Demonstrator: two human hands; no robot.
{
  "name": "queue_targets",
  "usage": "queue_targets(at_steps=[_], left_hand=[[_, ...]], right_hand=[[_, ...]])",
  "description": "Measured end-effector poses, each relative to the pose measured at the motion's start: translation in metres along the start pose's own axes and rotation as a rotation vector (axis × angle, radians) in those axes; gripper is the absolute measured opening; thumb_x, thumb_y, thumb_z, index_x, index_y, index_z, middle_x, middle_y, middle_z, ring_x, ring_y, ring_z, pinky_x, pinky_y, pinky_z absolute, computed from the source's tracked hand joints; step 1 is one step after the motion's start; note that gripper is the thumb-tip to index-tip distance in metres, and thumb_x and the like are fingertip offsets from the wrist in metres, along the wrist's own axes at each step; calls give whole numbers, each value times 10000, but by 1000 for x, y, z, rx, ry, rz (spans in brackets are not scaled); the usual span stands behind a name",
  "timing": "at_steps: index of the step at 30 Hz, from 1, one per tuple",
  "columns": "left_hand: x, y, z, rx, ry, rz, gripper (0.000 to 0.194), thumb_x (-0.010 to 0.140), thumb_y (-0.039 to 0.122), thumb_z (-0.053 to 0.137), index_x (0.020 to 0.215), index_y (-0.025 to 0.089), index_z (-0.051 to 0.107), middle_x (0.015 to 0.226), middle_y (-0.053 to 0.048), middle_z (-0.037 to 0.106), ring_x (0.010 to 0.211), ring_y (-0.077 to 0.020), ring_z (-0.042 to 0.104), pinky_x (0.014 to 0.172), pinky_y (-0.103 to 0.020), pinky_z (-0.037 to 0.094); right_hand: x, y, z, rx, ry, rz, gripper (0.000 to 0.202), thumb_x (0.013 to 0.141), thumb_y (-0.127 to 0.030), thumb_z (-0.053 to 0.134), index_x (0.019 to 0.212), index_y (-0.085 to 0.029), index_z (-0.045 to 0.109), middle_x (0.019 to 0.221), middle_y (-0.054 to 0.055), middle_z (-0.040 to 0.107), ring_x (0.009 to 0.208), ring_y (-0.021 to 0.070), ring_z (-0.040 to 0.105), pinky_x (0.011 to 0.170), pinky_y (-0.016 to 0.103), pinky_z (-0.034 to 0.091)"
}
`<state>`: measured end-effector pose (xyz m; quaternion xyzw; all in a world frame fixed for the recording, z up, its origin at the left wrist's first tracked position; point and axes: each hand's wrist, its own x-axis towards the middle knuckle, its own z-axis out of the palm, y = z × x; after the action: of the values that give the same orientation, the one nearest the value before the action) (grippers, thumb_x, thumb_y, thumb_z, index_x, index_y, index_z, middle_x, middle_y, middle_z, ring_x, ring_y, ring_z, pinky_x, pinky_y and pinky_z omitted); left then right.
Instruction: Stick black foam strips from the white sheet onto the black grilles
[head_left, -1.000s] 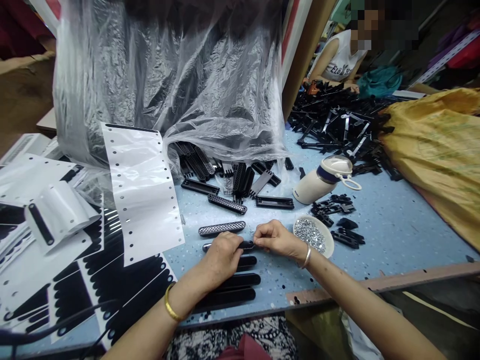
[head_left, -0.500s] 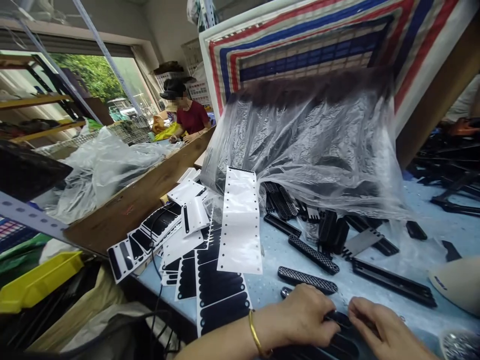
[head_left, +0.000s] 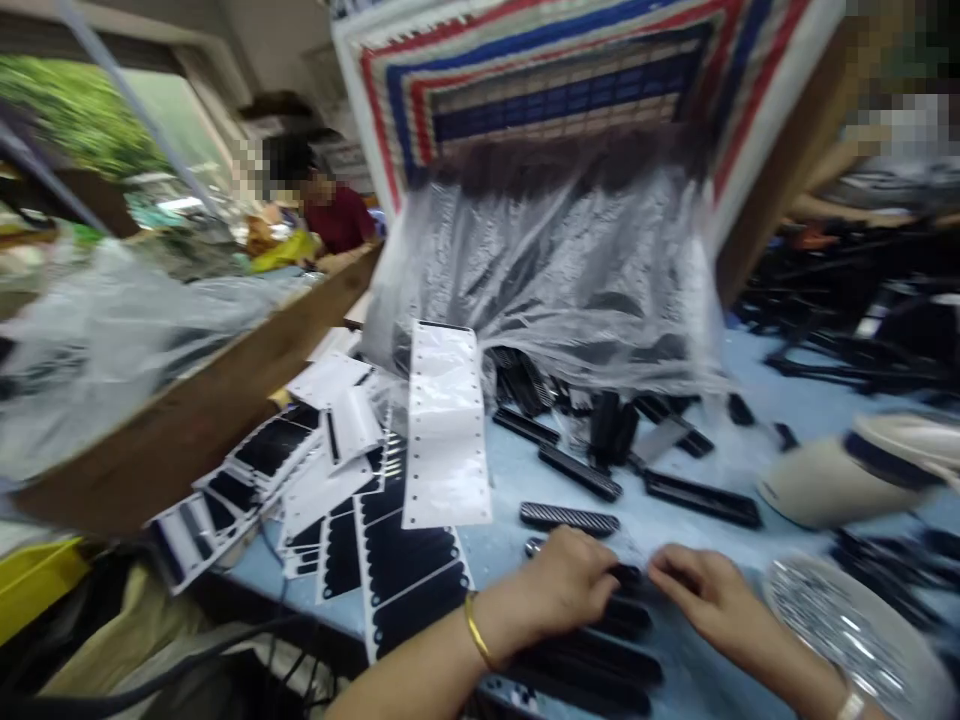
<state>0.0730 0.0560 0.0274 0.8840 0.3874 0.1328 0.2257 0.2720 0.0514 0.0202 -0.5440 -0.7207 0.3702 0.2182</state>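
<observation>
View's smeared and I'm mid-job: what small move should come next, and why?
Probably ease the right hand onto the black strip's exposed right end: its curled fingers sit right by that end, while the left hand lies over the strip, seemingly steadying it. Blur hides any contact.

The middle of the dark strip (head_left: 627,576) is hidden by the left hand (head_left: 570,585), by which it is held; only its 2 ends are seen. Whether something small is pinched by the right hand (head_left: 709,590) cannot be told, because of the blur. The dark bars (head_left: 626,656) nearer to the person are partly covered. In the bowl (head_left: 931,662), the separate metal pieces (head_left: 832,620) are smeared. The cream bottle (head_left: 802,485) is cut off by the right edge, the yellow bin (head_left: 37,585) by the left. Some black parts (head_left: 517,380) are partly covered by the plastic sheet (head_left: 570,300).
</observation>
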Motion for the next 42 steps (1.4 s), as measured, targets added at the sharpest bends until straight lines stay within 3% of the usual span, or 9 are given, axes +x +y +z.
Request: queue_targets(at_steps=[5, 9, 15, 19, 24, 28, 33, 38, 42], left_hand=[[5, -5, 2, -136, 58, -16, 104, 819, 141, 572, 846, 163, 670, 825, -70, 703, 805, -209, 648, 780, -330, 500], [7, -9, 3, -180, 86, 6, 127, 808, 126, 569, 855, 175, 677, 838, -63, 711, 816, -214, 655, 786, -343, 515], [6, -7, 2, -183, 122, 13, 139, 810, 122, 562, 855, 172, 684, 827, -60, 716, 805, -205, 662, 769, -332, 524], [7, -6, 1, -180, 96, -3, 143, 802, 119, 565, 856, 163, 690, 832, -70, 719, 811, -212, 664, 770, -332, 519], [7, -7, 1, -151, 77, -15, 143, 790, 116, 580, 871, 152, 692, 848, -84, 721, 823, -226, 666, 770, -341, 519], [8, -8, 5, -116, 69, -16, 115, 778, 112, 589, 826, 154, 685, 813, -75, 716, 781, -221, 665, 735, -334, 529], [-2, -10, -1, -89, 203, 32, 261, 763, 101, 594, 1013, 152, 652, 969, -94, 709, 886, -227, 655, 803, -359, 531], [-27, -19, -24, 157, 230, 121, 228, 836, 57, 456, 733, 151, 636, 706, -71, 655, 700, -213, 606, 668, -365, 490], [-38, -33, -25, 275, 254, 149, 275, 854, 60, 445, 660, 154, 617, 633, -58, 616, 641, -193, 576, 616, -330, 432]], right_hand=[[-39, 14, 6, -260, 321, -165, 255, 877, -159, 371, 772, -171, 604, 690, 71, 567, 643, 200, 523, 622, 329, 449], [-57, 24, 11, -492, 341, -229, 329, 797, 7, 318, 844, -126, 615, 727, 95, 541, 708, 220, 497, 633, 336, 442], [-52, 21, 6, -512, 398, -223, 316, 795, 14, 382, 928, -116, 638, 807, 114, 595, 778, 232, 532, 684, 351, 469], [-41, 11, 4, -414, 487, -256, 252, 854, -65, 424, 853, -146, 663, 795, 108, 631, 761, 216, 568, 677, 337, 476], [-16, -10, 7, 69, 337, 5, 154, 803, -233, 585, 682, -169, 654, 598, 18, 606, 543, 135, 543, 526, 247, 440], [-1, -18, 14, 389, 196, 206, 146, 705, -220, 614, 569, -167, 603, 493, -25, 549, 481, 103, 468, 465, 219, 365], [3, -18, 16, 488, 162, 278, 164, 654, -193, 588, 497, -171, 544, 451, -42, 503, 459, 88, 425, 457, 215, 330], [6, -13, 17, 526, 146, 346, 165, 613, -178, 574, 454, -166, 535, 403, -40, 488, 403, 79, 404, 415, 208, 292], [7, -18, 15, 556, 149, 377, 153, 584, -186, 581, 438, -166, 536, 393, -37, 491, 384, 73, 393, 399, 204, 279]])
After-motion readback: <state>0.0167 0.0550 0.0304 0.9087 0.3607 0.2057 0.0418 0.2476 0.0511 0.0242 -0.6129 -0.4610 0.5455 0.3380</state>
